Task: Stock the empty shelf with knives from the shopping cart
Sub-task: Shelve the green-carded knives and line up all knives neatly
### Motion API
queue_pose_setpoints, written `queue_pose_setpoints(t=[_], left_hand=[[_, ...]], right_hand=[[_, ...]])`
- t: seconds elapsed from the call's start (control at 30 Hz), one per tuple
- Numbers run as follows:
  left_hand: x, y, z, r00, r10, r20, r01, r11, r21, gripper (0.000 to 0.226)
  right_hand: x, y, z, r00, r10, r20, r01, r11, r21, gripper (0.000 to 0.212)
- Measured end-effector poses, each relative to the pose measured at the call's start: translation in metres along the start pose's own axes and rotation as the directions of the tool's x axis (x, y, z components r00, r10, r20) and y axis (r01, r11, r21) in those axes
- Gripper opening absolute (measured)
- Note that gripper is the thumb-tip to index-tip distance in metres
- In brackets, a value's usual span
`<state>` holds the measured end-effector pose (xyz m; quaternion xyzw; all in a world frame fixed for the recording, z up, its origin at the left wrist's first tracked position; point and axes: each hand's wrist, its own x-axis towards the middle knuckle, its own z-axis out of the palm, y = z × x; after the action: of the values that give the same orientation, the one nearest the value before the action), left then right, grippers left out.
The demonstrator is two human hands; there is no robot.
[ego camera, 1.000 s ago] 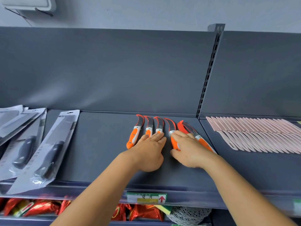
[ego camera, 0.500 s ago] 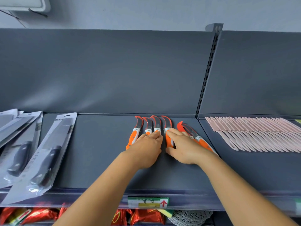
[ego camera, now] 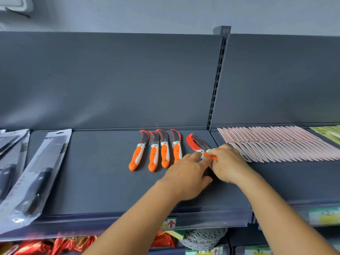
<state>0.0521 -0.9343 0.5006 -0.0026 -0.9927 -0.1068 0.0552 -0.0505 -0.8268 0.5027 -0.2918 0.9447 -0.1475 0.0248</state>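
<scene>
Nearest, below the shelf edge, lie red foil packets (ego camera: 33, 247) and a grey mesh bundle (ego camera: 204, 238); a price tag (ego camera: 170, 223) on the shelf lip shows a red up-arrow, its writing too blurred to read. Both forearms reach onto the dark grey shelf (ego camera: 92, 181). The left hand (ego camera: 185, 173) lies with fingers stretched, its fingertips touching the white collar of a bundle of curved knives (ego camera: 197, 144), which the right hand (ego camera: 228, 164) grips by the orange handles, fingers curled round them. That bundle's long axis runs diagonally, red-guarded blades pointing back and left. Just left, four orange-handled curved knives (ego camera: 158, 151) lie side by side, handles toward the viewer, hooked tips toward the back panel. At far left rest bagged black-handled knives (ego camera: 36, 177); at right, overlapping rows of pink sheathed knives (ego camera: 279, 146).
</scene>
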Motion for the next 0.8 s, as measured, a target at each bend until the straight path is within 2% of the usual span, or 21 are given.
queue_pose_setpoints(t=[0.13, 0.2, 0.33, 0.43, 0.57, 0.73, 0.8], left_hand=[[0.014, 0.016, 0.015, 0.999, -0.042, 0.005, 0.042, 0.999, 0.0, 0.058], [0.017, 0.02, 0.017, 0.995, -0.088, -0.039, 0.089, 0.996, 0.023, 0.059], [0.018, 0.026, 0.013, 0.989, -0.119, -0.085, 0.126, 0.988, 0.083, 0.071], [0.019, 0.03, 0.013, 0.989, -0.134, -0.055, 0.138, 0.988, 0.065, 0.054], [0.019, 0.03, 0.011, 0.975, -0.214, -0.055, 0.22, 0.966, 0.135, 0.03], [0.017, 0.032, 0.003, 0.953, -0.274, -0.127, 0.291, 0.946, 0.146, 0.046], [0.018, 0.036, 0.0, 0.945, -0.298, -0.136, 0.313, 0.943, 0.113, 0.047]], right_hand=[[-0.004, 0.011, -0.007, 1.0, 0.005, 0.02, -0.007, 0.998, 0.066, 0.037], [-0.004, 0.016, -0.008, 0.999, 0.004, 0.035, -0.006, 0.997, 0.078, 0.028], [-0.001, 0.022, -0.006, 0.999, 0.039, 0.017, -0.04, 0.996, 0.075, 0.032], [0.0, 0.02, -0.005, 0.999, 0.035, 0.015, -0.037, 0.993, 0.113, 0.023], [-0.001, 0.019, -0.006, 0.998, 0.059, 0.025, -0.062, 0.992, 0.107, 0.035], [0.002, 0.02, -0.002, 0.997, 0.078, -0.013, -0.076, 0.99, 0.119, 0.045], [0.005, 0.019, 0.001, 0.996, 0.079, -0.03, -0.072, 0.983, 0.168, 0.038]])
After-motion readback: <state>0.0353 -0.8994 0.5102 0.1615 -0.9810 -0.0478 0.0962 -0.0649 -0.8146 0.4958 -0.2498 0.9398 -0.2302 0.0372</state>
